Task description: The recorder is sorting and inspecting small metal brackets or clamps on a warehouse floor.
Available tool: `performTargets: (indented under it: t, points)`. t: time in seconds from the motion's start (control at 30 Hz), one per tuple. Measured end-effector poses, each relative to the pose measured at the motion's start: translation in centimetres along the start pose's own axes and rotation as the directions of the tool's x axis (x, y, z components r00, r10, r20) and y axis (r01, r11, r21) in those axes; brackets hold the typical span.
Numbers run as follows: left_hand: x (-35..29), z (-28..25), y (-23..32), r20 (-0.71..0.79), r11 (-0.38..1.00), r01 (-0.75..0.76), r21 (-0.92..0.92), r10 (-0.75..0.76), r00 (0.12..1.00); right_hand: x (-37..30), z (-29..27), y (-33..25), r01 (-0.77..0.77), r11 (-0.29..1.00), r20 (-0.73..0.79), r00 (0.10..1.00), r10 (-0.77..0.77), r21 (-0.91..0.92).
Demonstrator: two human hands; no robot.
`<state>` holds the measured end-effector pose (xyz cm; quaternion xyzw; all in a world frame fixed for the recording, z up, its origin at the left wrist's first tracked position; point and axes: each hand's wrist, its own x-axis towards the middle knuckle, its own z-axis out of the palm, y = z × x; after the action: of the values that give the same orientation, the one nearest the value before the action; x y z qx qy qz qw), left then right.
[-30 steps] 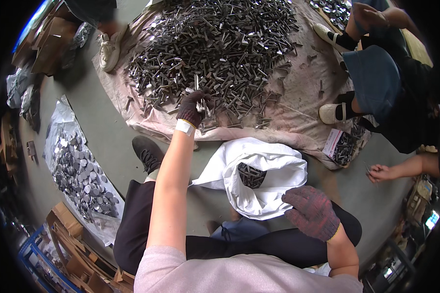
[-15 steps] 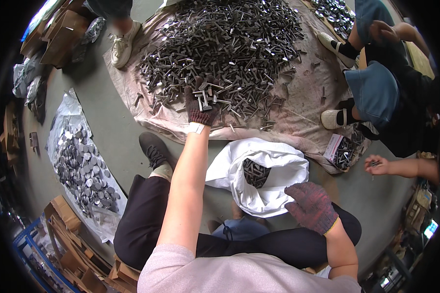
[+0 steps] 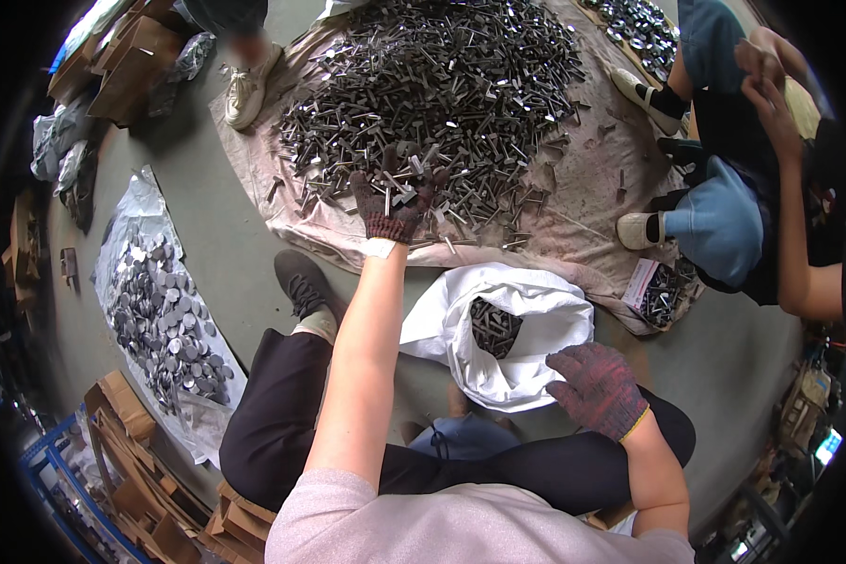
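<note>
My left hand [image 3: 394, 205], in a dark red-brown knitted glove, is at the near edge of a large heap of T-shaped metal bolts [image 3: 442, 94]. Its fingers are spread, and several bolts [image 3: 402, 195] lie in its palm. Between my knees stands a white woven sack [image 3: 555, 315], its mouth open and rolled back, with dark metal pieces [image 3: 494, 329] inside. My right hand [image 3: 600, 387], gloved alike, is at the near right side of the sack, its fingers closed at the rim; the fingertips are partly hidden.
The heap lies on a stained cloth [image 3: 583, 226]. Left, metal discs [image 3: 174, 324] lie on a plastic sheet. A small box of metal parts [image 3: 660, 289] rests at the cloth's right corner. Co-workers sit at the right and far left. Cardboard boxes [image 3: 141, 66] stand along the left.
My left hand has shifted slightly, its fingers more spread around the bolts. My right hand stays by the sack. The co-worker at the right has brought both hands together, higher up.
</note>
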<state>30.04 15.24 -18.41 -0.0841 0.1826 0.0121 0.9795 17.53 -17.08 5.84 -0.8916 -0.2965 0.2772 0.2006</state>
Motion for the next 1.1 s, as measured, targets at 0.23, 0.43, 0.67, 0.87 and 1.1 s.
performTargets:
  t: [0.23,0.43,0.67,0.87,1.1]
  points:
    - [0.4,1.7,0.7,0.023,0.99,-0.063,0.123,0.061,0.998,0.1,-0.2,-0.8,0.028,0.998,0.009,1.0,-0.027,-0.059]
    - [-0.1,1.7,1.0,0.224,0.995,0.085,-0.052,-0.071,0.972,-0.2,0.2,-0.8,0.028,0.992,0.024,0.999,-0.026,-0.12]
    - [-2.1,2.9,0.0,0.17,0.999,0.033,-0.034,-0.027,0.985,-0.8,1.0,-0.4,0.018,0.986,0.054,0.998,-0.009,-0.168]
    - [-3.1,3.9,-0.9,0.225,0.999,0.048,-0.012,-0.044,0.973,-0.5,1.0,-0.8,0.045,0.982,0.017,0.999,-0.043,-0.185]
    - [-4.9,4.8,-0.7,0.243,0.998,0.047,0.029,-0.053,0.968,-0.7,1.9,-0.9,0.039,0.981,0.037,0.999,-0.033,-0.188]
